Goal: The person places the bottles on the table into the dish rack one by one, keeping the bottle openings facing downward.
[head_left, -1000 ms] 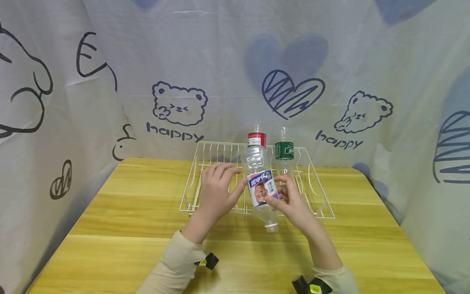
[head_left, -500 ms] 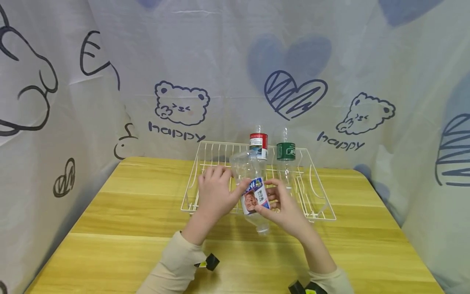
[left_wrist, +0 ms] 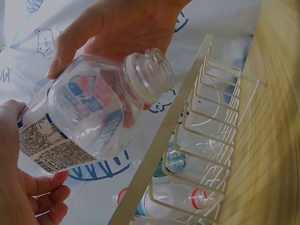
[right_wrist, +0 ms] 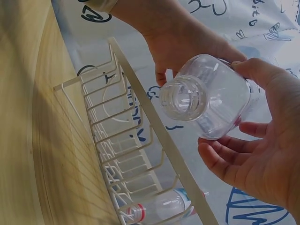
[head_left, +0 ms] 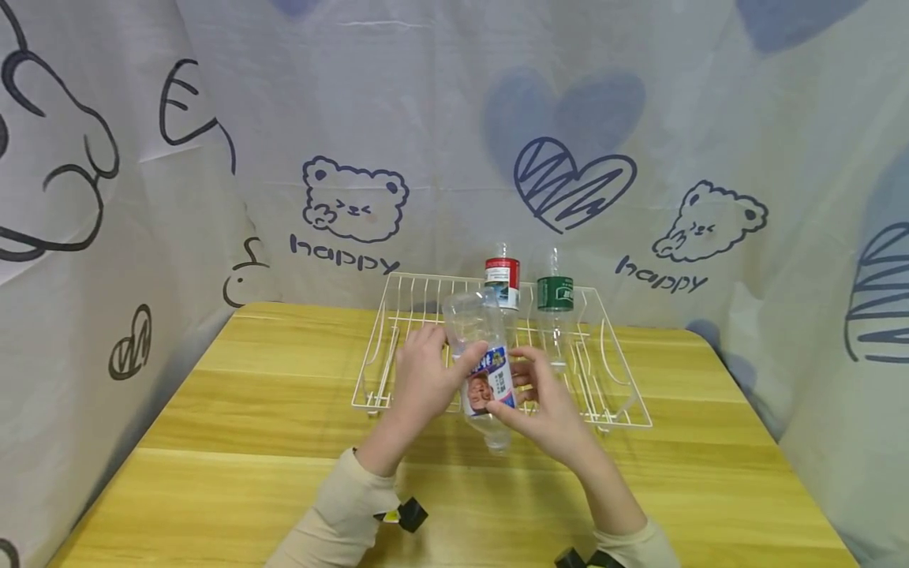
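Note:
A clear plastic bottle (head_left: 488, 383) with a blue, white and pink label is held over the front of the wire rack (left_wrist: 161, 129). Its uncapped neck points down toward the near side, and its base tilts up and away. My left hand (head_left: 426, 367) holds it from the left, thumb across the label's upper part, other fingers partly hidden behind. From the right, my right hand (head_left: 550, 410) grips the label's lower part between thumb and fingers. Beyond it, a red-labelled bottle (head_left: 503, 272) and a green-labelled bottle (head_left: 555, 293) lean neck-down in the rack.
The white rack stands on a yellow wood-grain table (head_left: 234, 426), close to its back edge. A pale curtain (head_left: 454, 118) with bear and heart drawings hangs behind and at both sides. Black wrist cameras sit on both sleeves.
The bottle has shifted left and tilted, its neck swinging left. My left hand, earlier beside it, now has its thumb over the label. My right hand moved slightly left with the bottle.

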Demonstrator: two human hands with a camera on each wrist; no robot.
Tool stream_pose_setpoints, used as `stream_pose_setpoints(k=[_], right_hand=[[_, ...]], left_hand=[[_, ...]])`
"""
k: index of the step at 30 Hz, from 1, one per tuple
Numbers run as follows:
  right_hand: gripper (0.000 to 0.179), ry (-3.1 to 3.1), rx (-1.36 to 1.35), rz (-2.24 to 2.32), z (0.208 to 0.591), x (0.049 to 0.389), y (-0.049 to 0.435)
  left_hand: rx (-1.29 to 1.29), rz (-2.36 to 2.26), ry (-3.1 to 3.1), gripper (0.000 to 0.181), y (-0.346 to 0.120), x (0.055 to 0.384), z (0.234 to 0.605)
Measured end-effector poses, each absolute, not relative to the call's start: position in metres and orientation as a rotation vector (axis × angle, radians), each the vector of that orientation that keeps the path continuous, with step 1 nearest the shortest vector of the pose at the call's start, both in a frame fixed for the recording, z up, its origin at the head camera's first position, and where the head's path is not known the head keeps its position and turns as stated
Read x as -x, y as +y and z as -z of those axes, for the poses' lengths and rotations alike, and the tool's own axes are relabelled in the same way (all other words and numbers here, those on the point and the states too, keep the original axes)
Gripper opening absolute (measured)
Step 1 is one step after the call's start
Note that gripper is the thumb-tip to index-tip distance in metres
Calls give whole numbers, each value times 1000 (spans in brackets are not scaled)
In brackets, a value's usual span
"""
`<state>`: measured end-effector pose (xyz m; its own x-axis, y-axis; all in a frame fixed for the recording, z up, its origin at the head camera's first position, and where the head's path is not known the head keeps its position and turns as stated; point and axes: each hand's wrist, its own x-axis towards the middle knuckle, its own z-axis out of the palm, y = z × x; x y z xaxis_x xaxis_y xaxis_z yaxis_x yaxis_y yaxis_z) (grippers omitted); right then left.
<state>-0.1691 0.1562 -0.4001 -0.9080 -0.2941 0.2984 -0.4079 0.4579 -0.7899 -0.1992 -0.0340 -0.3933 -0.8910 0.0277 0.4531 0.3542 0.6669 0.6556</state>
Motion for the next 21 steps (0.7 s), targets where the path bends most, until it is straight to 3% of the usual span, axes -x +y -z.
stream_pose_setpoints(k=[5, 12, 21], right_hand=[[68, -2578, -675, -1311, 401, 170, 154], [60, -2518, -682, -751, 405, 172, 157], [60, -2396, -581, -514, 405, 183, 179]], left_hand=[[276, 1091, -2455, 85, -38, 201, 393], [204, 1064, -2434, 61, -50, 205, 387], [53, 1095, -2422, 58, -77, 212, 379]])
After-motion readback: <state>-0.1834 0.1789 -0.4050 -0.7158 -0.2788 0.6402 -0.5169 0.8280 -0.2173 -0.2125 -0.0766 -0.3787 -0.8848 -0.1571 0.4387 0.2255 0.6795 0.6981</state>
